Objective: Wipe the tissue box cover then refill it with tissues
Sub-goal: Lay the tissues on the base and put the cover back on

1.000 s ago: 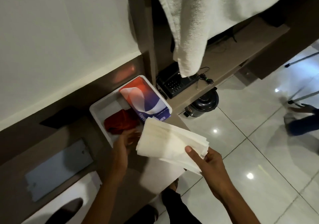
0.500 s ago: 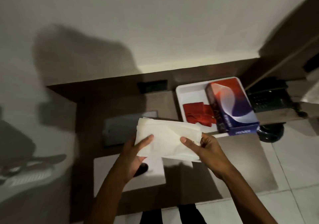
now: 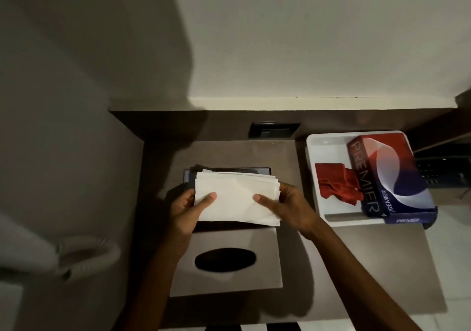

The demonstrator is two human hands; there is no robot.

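A stack of white tissues point(image 3: 235, 198) is held level above the dark desk, gripped at its left end by my left hand point(image 3: 184, 209) and at its right end by my right hand point(image 3: 286, 207). Just below the stack lies the tissue box cover point(image 3: 265, 274), a pale flat lid with a dark oval slot point(image 3: 225, 259). Behind the tissues a dark flat base point(image 3: 190, 176) peeks out, mostly hidden. To the right, a red and blue PREMIER tissue carton point(image 3: 392, 177) stands in a white tray point(image 3: 312, 152) beside a red cloth point(image 3: 336, 184).
The brown desk point(image 3: 356, 267) runs along a pale wall, with a dark socket panel point(image 3: 274, 129) at its back. A black telephone point(image 3: 443, 170) sits at the far right. A pale coiled hose point(image 3: 89, 256) hangs at the left. Tiled floor shows at the lower right.
The view has swung from the tray and floor to the desk. The tissue stack went from my right hand alone to both hands, and now sits centred above the cover.
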